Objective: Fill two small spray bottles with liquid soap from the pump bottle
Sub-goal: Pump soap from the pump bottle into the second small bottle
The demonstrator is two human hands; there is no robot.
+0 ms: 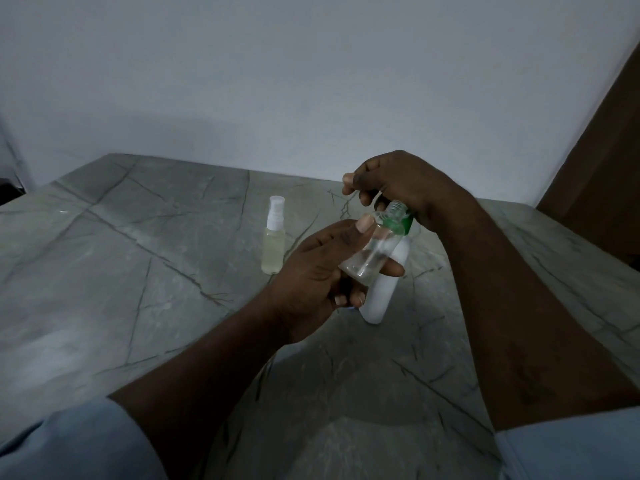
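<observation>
My left hand (322,275) grips a small clear spray bottle (372,251), tilted, cap off, its threaded mouth up against the green pump head (403,225) of the white pump bottle (382,292). A little liquid lies in the clear bottle's bottom. My right hand (398,183) sits on top of the green pump head, fingers curled over it. The pump bottle stands upright on the table, partly hidden behind the clear bottle and my left fingers. A second small spray bottle (274,242), capped in white and holding pale yellowish liquid, stands upright to the left, apart from both hands.
All of it is on a grey marble-patterned table (138,258) set against a pale wall. A brown wooden panel (602,161) rises at the far right. Light blue sleeves show at the bottom corners.
</observation>
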